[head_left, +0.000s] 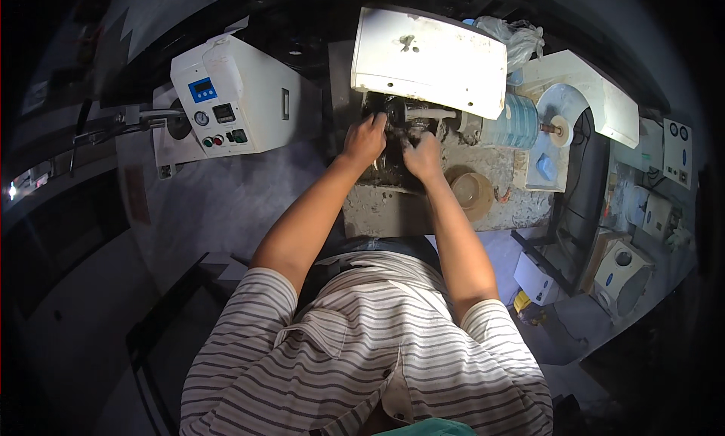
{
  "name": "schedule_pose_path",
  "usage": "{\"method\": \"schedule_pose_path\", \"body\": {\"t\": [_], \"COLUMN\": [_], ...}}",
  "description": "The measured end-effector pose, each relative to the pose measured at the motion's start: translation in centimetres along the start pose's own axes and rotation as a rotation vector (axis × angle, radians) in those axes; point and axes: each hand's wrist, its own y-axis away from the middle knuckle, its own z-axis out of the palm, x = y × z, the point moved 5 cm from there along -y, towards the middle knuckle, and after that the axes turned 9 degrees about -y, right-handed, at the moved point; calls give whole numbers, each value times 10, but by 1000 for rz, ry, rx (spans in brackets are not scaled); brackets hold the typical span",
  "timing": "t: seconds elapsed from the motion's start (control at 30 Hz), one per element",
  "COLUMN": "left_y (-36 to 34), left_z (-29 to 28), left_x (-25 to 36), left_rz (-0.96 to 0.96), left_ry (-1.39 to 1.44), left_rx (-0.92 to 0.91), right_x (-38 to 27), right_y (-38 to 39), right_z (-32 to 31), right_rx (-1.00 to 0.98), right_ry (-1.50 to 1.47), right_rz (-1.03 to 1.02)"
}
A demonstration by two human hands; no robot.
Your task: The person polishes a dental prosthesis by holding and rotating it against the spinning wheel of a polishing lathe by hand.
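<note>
Both arms reach forward to a dark, mud-smeared opening beneath a white machine hood [423,58]. My left hand [366,140] is closed, its fingertips at the left part of the opening. Close beside it on the right, my right hand [423,157] is closed too, thumb toward the left hand. Whatever the fingers grip is too dark and small to make out. Just beyond the hands, a pale horizontal bar [430,113] shows under the hood's lower edge. A round tan bowl [471,194] stands right of my right wrist on the grey, slurry-covered worktop [521,209].
A ribbed blue translucent water jug [513,123] lies right of the hood, near a white machine [540,181] with a wheel. To the left stands a white control box [226,96] with a gauge and buttons. A crumpled plastic bag [517,40] sits behind the hood.
</note>
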Motion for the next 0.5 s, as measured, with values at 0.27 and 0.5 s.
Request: {"method": "schedule_pose_path", "body": {"t": [0.27,0.5], "left_y": [-9,-2], "left_z": [4,8], "left_x": [0,2], "left_rz": [59,34], "left_ry": [-36,-4], "left_rx": [1,-9], "right_x": [22,12], "right_y": [-2,0], "right_z": [8,3], "right_rx": [-47,4], "right_ry": [-178,-155], "right_rz": [31,69]}}
